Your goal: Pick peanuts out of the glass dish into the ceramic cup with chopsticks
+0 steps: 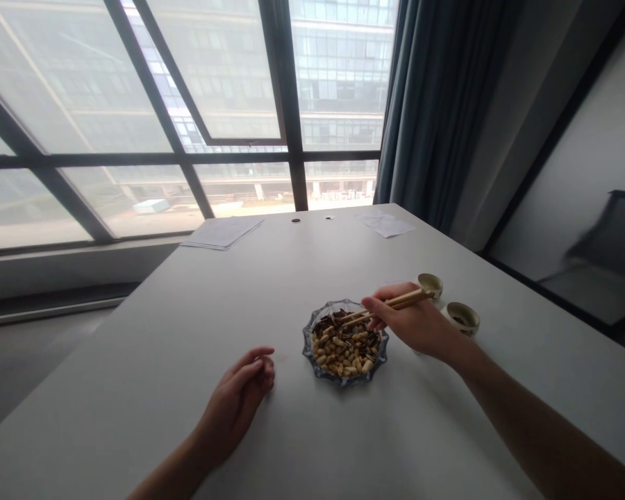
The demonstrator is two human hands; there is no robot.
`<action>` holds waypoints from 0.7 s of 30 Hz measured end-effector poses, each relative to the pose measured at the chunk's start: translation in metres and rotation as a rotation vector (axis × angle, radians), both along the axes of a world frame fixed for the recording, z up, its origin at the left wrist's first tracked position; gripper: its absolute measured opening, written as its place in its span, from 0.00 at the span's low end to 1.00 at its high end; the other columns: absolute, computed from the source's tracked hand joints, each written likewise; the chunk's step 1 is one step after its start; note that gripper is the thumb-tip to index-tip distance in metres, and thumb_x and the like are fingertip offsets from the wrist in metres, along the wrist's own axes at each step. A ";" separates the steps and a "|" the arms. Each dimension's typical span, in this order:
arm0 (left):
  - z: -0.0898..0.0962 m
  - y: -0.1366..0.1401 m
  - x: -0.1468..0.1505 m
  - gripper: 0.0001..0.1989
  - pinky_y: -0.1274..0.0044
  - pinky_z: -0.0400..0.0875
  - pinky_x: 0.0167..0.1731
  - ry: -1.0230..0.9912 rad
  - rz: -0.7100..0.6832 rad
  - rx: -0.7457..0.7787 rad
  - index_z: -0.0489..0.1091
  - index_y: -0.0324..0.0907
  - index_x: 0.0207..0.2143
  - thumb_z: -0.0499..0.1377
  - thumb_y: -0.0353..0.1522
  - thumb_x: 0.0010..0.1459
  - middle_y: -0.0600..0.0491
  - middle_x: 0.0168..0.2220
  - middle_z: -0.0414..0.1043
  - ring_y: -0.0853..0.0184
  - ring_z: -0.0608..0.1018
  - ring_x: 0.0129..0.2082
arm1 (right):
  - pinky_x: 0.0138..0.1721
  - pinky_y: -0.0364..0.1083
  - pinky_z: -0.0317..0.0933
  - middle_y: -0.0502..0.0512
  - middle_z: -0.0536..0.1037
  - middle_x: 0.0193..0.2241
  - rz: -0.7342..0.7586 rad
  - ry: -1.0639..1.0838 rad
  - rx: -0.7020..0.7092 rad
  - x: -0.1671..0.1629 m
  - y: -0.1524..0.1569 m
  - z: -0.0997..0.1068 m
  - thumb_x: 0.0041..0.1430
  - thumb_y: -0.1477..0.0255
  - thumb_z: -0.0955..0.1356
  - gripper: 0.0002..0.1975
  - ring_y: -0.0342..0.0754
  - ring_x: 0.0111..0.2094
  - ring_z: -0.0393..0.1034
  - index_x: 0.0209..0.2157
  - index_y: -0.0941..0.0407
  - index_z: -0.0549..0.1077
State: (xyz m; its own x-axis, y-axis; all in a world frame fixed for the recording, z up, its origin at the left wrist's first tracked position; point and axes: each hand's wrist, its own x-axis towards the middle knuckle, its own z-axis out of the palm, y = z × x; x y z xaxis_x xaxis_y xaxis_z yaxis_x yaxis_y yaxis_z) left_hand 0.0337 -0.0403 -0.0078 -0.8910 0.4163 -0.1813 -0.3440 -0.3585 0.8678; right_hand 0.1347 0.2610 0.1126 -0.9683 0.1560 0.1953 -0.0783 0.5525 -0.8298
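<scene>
Wooden chopsticks (407, 298) sit pinched in the fingers of the right hand (412, 323), their tips at the dark seeds (329, 321) that lie with peanuts (338, 353) in a scalloped glass bowl (344, 380) on the white table (151, 347). Left of the bowl, the left hand (244, 390) has its fingers slack, half curled and empty. Two small cups (459, 310) stand just beyond the right hand; the nearer contains something dark, too small to tell.
</scene>
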 end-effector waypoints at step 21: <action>-0.002 0.000 -0.002 0.11 0.78 0.69 0.29 -0.008 0.009 -0.003 0.78 0.38 0.39 0.69 0.30 0.51 0.51 0.27 0.72 0.67 0.71 0.27 | 0.26 0.42 0.66 0.53 0.82 0.23 0.086 -0.020 0.039 -0.004 0.003 -0.017 0.65 0.56 0.67 0.20 0.48 0.26 0.77 0.27 0.57 0.78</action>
